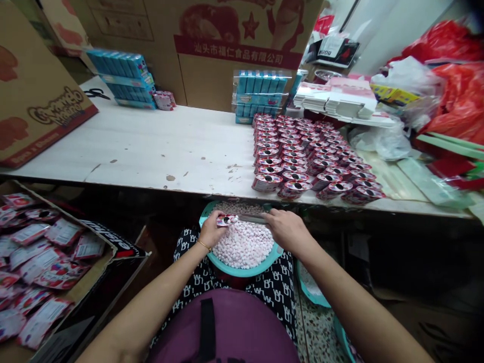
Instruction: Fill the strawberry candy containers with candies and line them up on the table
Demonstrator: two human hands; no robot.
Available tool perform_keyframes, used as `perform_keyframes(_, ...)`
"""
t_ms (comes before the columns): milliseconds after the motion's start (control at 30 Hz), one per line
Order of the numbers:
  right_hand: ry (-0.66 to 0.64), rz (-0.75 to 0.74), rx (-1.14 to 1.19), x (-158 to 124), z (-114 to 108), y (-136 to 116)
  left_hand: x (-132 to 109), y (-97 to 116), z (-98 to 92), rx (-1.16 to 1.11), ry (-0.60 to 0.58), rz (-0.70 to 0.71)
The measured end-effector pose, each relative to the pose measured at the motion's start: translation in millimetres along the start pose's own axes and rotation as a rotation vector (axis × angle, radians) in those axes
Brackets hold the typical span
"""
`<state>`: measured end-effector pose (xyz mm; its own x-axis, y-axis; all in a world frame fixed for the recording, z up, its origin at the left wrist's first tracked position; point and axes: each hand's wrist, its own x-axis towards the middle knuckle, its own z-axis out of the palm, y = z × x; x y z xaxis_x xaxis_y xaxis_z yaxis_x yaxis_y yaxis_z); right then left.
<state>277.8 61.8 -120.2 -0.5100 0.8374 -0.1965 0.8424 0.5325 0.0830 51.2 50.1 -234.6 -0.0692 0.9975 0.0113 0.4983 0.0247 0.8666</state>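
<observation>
My left hand (212,231) is closed on a small red candy packet (224,221) with a dark hole in its upturned end. White candies show at its opening. My right hand (287,229) grips a narrow grey metal scoop (252,219), whose far end lies close to the packet. Both hands are over a turquoise basin (242,272) that rests on my lap. Small pale pink and white candies (244,247) fill the basin.
Rows of upright packets (295,187) with dark openings stand on the white table (181,146). Blue boxes (260,93) lean against a large carton (212,85). An open box (113,272) of flat packets is at left. Red bags (449,85) crowd the right.
</observation>
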Motion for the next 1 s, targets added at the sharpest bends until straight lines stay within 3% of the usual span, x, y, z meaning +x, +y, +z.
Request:
perform_keyframes(133,-0.122,0.155,0.131,-12,62,15,-1,-11,-10.6,-0.149,0.054,-0.049)
perform_keyframes(267,-0.097,0.210,0.406,8,125,-21,0,-17,-6.6,-0.273,0.068,-0.174)
perform_keyframes(367,-0.049,0.242,0.511,25,148,-46,-1,-14,2.8,-0.364,0.035,-0.225)
perform_keyframes(467,-0.017,0.266,0.629,31,157,-45,-5,-7,4.3,-0.509,-0.012,-0.265)
perform_keyframes(533,-0.001,0.259,0.693,29,158,-34,-7,-3,-3.5,-0.538,-0.017,-0.270)
perform_keyframes(633,0.049,0.216,0.811,25,154,-16,-5,0,-23.8,-0.389,0.072,-0.190)
perform_keyframes(767,0.144,0.145,0.963,17,127,4,-1,-4,-39.8,-0.168,0.121,-0.076)
perform_keyframes(900,0.148,0.029,0.895,11,81,13,-6,-6,-28.1,-0.101,0.061,0.011)
perform_keyframes(1000,0.071,0.003,0.699,10,47,10,-11,-3,-13.7,-0.047,0.016,0.068)
